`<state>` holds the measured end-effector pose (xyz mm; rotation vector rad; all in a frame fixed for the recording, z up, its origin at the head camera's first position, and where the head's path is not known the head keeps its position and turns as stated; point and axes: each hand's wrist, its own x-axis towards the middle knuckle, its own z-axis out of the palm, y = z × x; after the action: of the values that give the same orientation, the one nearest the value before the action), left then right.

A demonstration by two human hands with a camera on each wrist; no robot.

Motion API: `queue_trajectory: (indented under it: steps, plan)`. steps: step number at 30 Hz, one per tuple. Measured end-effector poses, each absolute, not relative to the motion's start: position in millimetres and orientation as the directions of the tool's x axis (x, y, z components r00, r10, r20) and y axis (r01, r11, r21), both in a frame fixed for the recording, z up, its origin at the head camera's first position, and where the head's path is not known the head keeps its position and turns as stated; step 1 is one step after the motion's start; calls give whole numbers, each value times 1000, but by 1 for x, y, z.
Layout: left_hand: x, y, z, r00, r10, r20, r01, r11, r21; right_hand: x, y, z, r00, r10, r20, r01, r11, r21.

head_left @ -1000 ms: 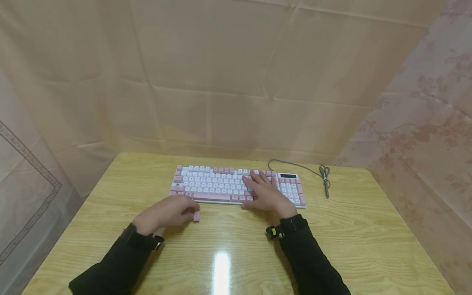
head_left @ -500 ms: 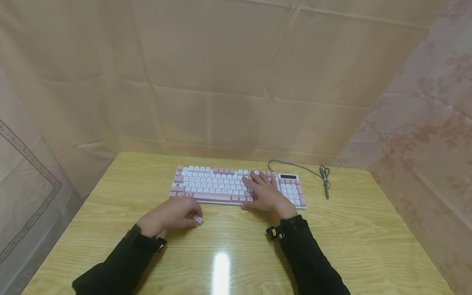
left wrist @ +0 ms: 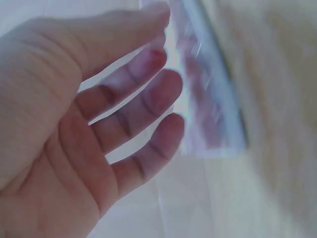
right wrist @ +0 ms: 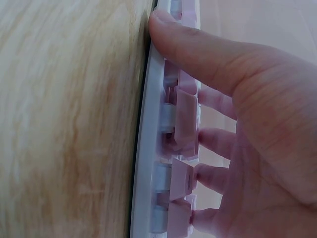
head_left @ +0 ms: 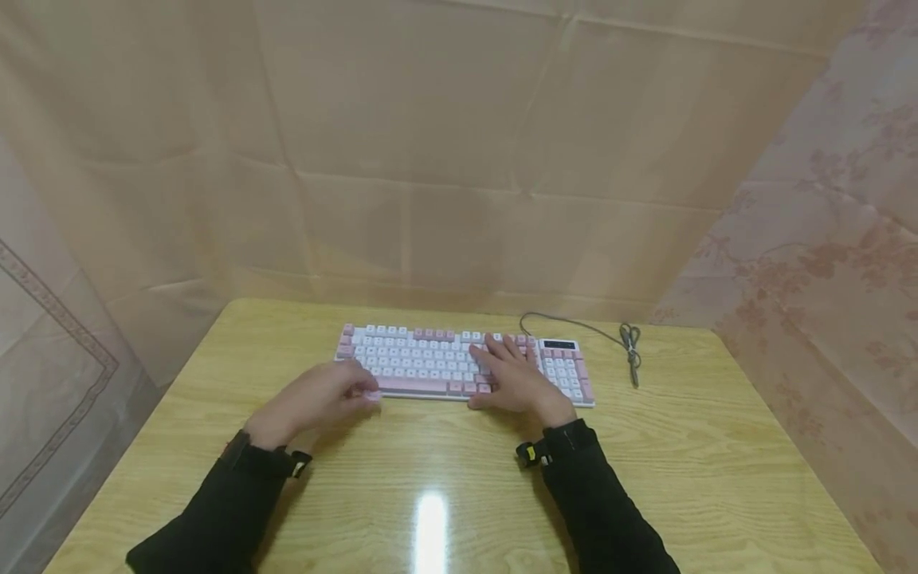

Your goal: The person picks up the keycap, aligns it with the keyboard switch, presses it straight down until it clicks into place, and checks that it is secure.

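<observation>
A white and pink keyboard [head_left: 416, 363] lies near the back of the wooden table. Between thumb and fingertips, my left hand [head_left: 323, 399] pinches a small pink keycap [head_left: 371, 395] at the keyboard's front left corner, covering the keys there. In the left wrist view, the thumb and fingers [left wrist: 163, 91] come close to the blurred keyboard edge [left wrist: 218, 99]. My right hand [head_left: 519, 383] rests spread over the keys left of the number pad. In the right wrist view its thumb [right wrist: 183, 37] lies along the front edge, with fingertips over the pink keys [right wrist: 185, 119].
A grey cable [head_left: 574, 320] runs from the keyboard's back to a tied bundle [head_left: 631, 351] at the right. Beige cloth [head_left: 430, 159] hangs behind the table [head_left: 466, 494]. Patterned cloth hangs at both sides.
The pink keycap was near the table in front of the keyboard. My left hand turned it, then moved it up and left to the keyboard's corner. The right hand stays put.
</observation>
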<state>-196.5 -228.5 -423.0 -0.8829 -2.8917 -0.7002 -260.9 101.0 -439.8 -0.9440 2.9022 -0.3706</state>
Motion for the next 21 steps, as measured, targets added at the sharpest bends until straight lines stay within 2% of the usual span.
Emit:
queue_trajectory:
  steps: [7,13,21]
  plan:
    - [-212,-257,-413,-899,378,221,435,821,368,-261,100,-444,-808,-589,-7,-569,783,-252]
    - [-221,-264,-418,-899,362,248,432,828,357,-262,100,-445,-816,-579,-7,-559,791,-247]
    - [-233,-265,-429,-930,315,191,363,869,335,-264,102,-444,-814,-581,2,-566,791,-231]
